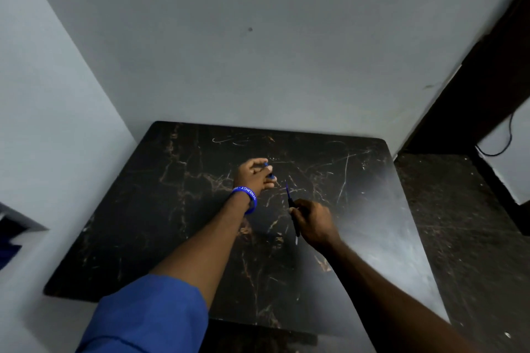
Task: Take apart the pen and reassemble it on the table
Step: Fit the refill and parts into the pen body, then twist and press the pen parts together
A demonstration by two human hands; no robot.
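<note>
On the black marble-patterned table (177,209), my left hand (253,176) is closed around a small blue pen part (269,170), most of it hidden by my fingers. A blue wristband sits on that wrist. My right hand (314,222) grips the thin dark pen body (292,209), whose blue end points away from me toward the left hand and whose pale tip sticks out below my palm. The two pieces are apart, with a small gap between them. Both hands hover low over the table's middle.
The table stands in a corner of grey walls, with a wall along its left and far edges. A dark floor (459,223) lies to the right, with a black cable (504,140) by a dark door frame. A grey shelf edge (17,223) shows at far left.
</note>
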